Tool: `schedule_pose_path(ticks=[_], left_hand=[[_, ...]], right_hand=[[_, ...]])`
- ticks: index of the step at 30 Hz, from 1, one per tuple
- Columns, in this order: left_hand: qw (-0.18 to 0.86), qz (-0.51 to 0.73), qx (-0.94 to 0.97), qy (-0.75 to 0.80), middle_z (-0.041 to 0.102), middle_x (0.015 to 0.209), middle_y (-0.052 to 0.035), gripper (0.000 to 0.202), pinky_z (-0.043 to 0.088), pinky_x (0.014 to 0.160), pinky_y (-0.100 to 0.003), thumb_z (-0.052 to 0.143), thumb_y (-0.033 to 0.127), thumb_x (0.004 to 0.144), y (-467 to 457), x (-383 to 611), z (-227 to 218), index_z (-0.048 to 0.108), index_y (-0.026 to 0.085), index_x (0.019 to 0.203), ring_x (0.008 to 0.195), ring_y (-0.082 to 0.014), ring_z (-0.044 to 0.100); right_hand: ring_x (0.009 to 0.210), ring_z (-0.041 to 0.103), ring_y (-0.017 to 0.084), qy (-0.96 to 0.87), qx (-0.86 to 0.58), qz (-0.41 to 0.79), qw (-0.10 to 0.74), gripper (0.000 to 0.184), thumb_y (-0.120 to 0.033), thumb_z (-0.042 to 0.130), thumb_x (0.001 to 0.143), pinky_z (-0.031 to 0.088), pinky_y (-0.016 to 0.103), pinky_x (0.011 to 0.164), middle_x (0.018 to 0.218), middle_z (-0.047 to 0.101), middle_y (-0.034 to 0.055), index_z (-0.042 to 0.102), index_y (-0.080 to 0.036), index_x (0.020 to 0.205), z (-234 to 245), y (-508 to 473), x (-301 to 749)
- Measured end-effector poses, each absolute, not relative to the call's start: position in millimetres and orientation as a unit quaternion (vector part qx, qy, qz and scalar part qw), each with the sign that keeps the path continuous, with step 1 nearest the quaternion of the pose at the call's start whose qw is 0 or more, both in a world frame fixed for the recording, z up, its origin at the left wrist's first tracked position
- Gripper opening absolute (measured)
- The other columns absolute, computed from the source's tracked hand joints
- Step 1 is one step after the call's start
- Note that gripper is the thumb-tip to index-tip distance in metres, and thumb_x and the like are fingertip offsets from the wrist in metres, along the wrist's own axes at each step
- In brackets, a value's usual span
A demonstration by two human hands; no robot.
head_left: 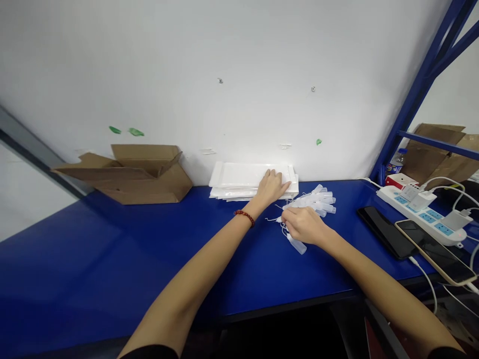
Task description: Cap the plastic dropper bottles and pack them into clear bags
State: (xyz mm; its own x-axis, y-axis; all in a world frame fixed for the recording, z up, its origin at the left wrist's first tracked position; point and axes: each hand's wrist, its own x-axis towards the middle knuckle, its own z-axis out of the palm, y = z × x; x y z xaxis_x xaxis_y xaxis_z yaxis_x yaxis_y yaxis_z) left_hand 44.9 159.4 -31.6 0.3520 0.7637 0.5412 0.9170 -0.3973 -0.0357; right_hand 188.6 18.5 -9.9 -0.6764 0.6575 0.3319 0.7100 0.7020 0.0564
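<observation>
In the head view, the left hand (271, 188) rests on the stack of white packets (243, 174) by the wall, thumb set wide of the fingers. The right hand (305, 225) is bunched narrow, fingertips drawn together at the translucent tags (318, 201); whether it grips one cannot be told, since the knuckles cover the contact. The tags lie fanned on the blue counter (149, 259), just right of the stack, one separate tag (298, 244) lying nearer the person, with thin white strings (272, 220) trailing left. The step in hand seems to be picking at the tags while the packets are steadied; the next move likely calls for a fine pinch that parts the strings without tangling.
</observation>
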Motion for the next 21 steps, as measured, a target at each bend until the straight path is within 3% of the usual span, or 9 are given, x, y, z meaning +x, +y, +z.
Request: schedule_pose_path(ticks=[8,14,18,21], left_hand=[[0.168,-0.197,-0.811,-0.525,0.064,0.111,-0.0202,0.038,0.047,0.094,-0.041,0.045,0.040,0.099,152,46,-27,0.063,0.009,0.113,0.113,-0.0324,0.057],[0.158,-0.154,-0.819,-0.530,0.063,0.117,-0.0184,0.031,0.054,0.080,-0.038,0.040,0.014,0.098,148,40,-22,0.060,0.011,0.121,0.101,-0.0287,0.065],[0.171,-0.162,-0.792,-0.563,0.060,0.123,-0.0238,0.042,0.052,0.091,-0.044,0.036,0.000,0.091,145,16,-16,0.057,0.007,0.126,0.117,-0.0324,0.059],[0.176,-0.161,-0.782,-0.576,0.064,0.118,-0.0271,0.045,0.051,0.093,-0.050,0.036,-0.004,0.087,134,-5,-10,0.060,0.006,0.124,0.118,-0.0355,0.059]], right_hand=[[0.065,0.056,0.016,-0.912,-0.378,-0.098,0.126,0.020,-0.008,0.045,0.088,0.022,0.029,0.053,0.083,0.069,0.0067,0.064,-0.013,0.088,-9,20,188],[0.065,0.057,0.016,-0.920,-0.360,-0.114,0.103,0.020,-0.009,0.044,0.089,0.022,0.029,0.052,0.083,0.069,0.0072,0.064,-0.013,0.089,-10,16,186],[0.064,0.056,0.015,-0.919,-0.345,-0.116,0.152,0.018,-0.009,0.045,0.088,0.029,0.028,0.055,0.080,0.067,0.0063,0.062,-0.015,0.085,-14,23,196],[0.072,0.059,0.018,-0.897,-0.361,-0.111,0.230,0.021,-0.009,0.042,0.088,0.039,0.028,0.059,0.082,0.066,0.0082,0.063,-0.014,0.089,-13,28,203]])
